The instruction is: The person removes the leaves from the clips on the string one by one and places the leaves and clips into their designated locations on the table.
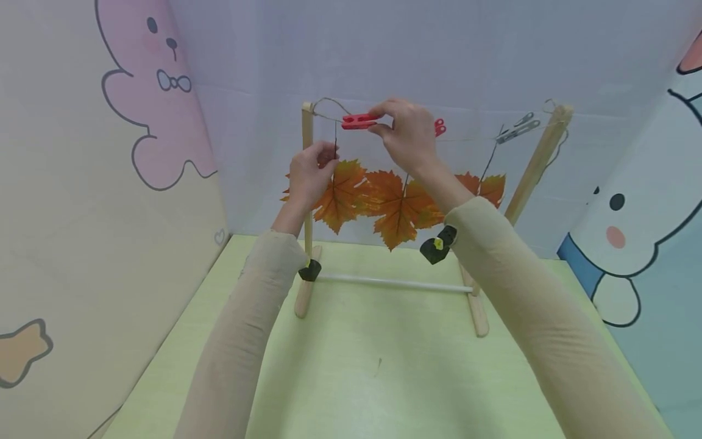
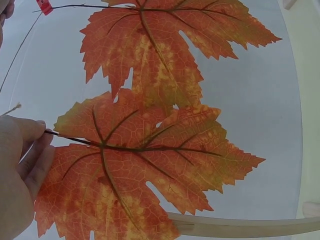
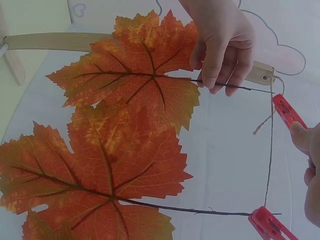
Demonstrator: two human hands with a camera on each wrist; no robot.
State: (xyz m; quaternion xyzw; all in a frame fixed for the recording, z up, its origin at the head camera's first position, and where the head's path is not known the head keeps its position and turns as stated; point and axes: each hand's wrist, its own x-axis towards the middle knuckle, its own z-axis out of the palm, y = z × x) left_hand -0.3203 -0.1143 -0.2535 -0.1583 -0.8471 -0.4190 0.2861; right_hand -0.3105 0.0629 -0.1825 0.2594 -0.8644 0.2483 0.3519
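Both arms, in beige sleeves, reach fwd & up, R hand a bit higher than L hand. L hand's by the pale wooden L post, thumb & fingers pinched on the thin dark stem of an orange-red lobed leaf; blade hangs below, stem tip's up at the thin brown twine line. R hand points L, thumb under, fingers over, clamped on the back end of a red plastic clothespin, approx. horiz., its nose at the twine nr the stem tip; can't tell if it grips either. Next leaf hangs alongside from a 2nd red clothespin. Pale green worktop below.
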